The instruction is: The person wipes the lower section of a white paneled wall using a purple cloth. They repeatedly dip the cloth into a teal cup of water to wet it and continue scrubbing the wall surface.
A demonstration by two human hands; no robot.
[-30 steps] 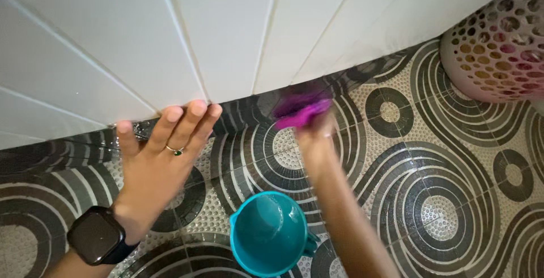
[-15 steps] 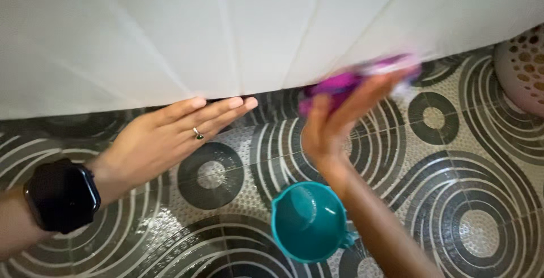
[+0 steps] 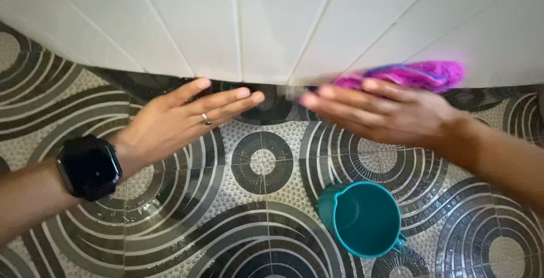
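Standing nearest, below the right hand (image 3: 391, 114) and just under its wrist: teal plastic jug (image 3: 365, 218), round-mouthed, smooth inside, short handle on its lower right edge, upright on the floor (image 3: 226, 221). Underfoot everywhere: glazed tiles, pebbled with tiny raised dots, banded in dark grey and cream rings and sweeping curves, wet and glinting near the left forearm. Strapped on the left wrist: black watch (image 3: 89, 166), rounded-square, glossy face. Further out: left hand (image 3: 184, 118) spread flat, fingers straight and together, holding nothing, thin ring (image 3: 206, 120) with a dark stone on one finger, fingertips close to the base of the wall (image 3: 272, 23). Opposite, fingertips nearly meeting the left's: right hand, blurred, fingers stretched long and flat, pressed over a magenta scrubber (image 3: 411, 75) of fuzzy, stringy fibre; grip around it not discernible, only the hand laid against it. Scrubber beyond the right knuckles, squeezed against the seam where floor met wall. Farthest: wall of large smooth white tiles, matte, divided by pale narrow grout lines.
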